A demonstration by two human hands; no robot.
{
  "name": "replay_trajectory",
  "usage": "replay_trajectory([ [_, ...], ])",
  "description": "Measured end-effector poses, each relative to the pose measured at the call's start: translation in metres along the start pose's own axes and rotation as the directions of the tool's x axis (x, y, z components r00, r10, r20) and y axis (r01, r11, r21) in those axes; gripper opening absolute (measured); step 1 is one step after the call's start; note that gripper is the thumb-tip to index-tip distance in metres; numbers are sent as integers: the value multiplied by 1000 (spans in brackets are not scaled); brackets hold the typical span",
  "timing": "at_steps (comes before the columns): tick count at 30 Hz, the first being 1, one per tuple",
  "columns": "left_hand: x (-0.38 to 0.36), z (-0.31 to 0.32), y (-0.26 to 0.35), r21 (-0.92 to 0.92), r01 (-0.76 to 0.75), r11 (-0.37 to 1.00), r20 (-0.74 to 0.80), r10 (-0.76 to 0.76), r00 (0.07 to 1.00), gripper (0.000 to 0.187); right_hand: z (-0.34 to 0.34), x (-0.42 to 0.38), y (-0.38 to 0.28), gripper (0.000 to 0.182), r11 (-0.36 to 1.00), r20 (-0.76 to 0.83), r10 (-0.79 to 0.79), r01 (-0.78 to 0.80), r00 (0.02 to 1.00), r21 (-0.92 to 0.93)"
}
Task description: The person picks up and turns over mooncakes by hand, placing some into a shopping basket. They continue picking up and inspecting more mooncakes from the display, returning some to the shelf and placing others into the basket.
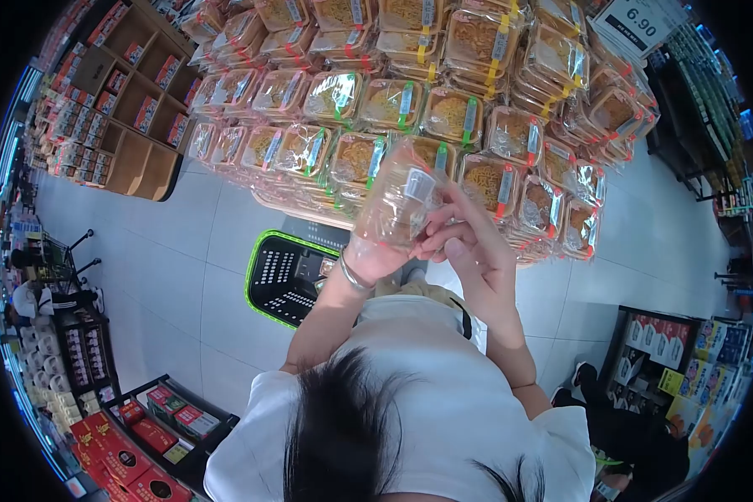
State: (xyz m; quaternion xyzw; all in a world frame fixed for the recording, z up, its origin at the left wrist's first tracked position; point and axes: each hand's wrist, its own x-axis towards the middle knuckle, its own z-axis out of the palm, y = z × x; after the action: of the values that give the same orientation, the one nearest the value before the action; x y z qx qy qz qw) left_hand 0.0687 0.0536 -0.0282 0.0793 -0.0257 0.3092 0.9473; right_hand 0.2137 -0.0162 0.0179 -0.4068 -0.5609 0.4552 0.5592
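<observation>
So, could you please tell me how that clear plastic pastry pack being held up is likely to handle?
The pack looks like thin clear plastic, so it probably flexes and crackles under the left hand and right hand. It seems light, lifted easily. The glossy film may be slippery.

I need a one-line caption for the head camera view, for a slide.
Both hands, left hand and right hand, hold a clear plastic package above a green-rimmed shopping basket, before stacked packaged pastries.

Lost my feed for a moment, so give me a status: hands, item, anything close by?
Both hands raised, left hand and right hand gripping one clear plastic package. Stacked packaged goods display directly ahead. Green-rimmed shopping basket on floor below.
</observation>
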Motion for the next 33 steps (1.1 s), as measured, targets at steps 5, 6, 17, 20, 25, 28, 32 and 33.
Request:
replay_trajectory([
  [5,-6,-2,-17,-130,-19,991,-129,3,992,64,2,-6,-5,36,985,-9,65,-63,998,159],
  [6,-7,-6,-17,-189,-32,981,-100,14,995,65,0,-7,-1,34,984,-2,62,-61,998,166],
  [17,-23,-14,-14,-113,-72,991,-70,65,995,66,7,-22,1,29,970,-124,159,-131,979,204],
  [20,-23,-14,-13,27,-75,997,-108,78,991,62,-3,-28,5,31,972,-83,145,-126,986,200],
  [25,-8,11,-18,493,-101,864,-439,347,829,41,-11,-32,5,35,953,-72,255,-238,964,189],
  [28,0,19,-21,697,-95,711,-369,469,803,38,-11,-34,4,37,954,-161,208,-164,965,250],
  [32,-3,25,-18,913,2,407,-247,550,798,37,-15,-35,6,39,942,-222,270,-209,937,261],
  [33,-4,32,-17,968,56,246,-192,573,797,33,-18,-36,9,38,951,-217,258,-208,941,227],
])
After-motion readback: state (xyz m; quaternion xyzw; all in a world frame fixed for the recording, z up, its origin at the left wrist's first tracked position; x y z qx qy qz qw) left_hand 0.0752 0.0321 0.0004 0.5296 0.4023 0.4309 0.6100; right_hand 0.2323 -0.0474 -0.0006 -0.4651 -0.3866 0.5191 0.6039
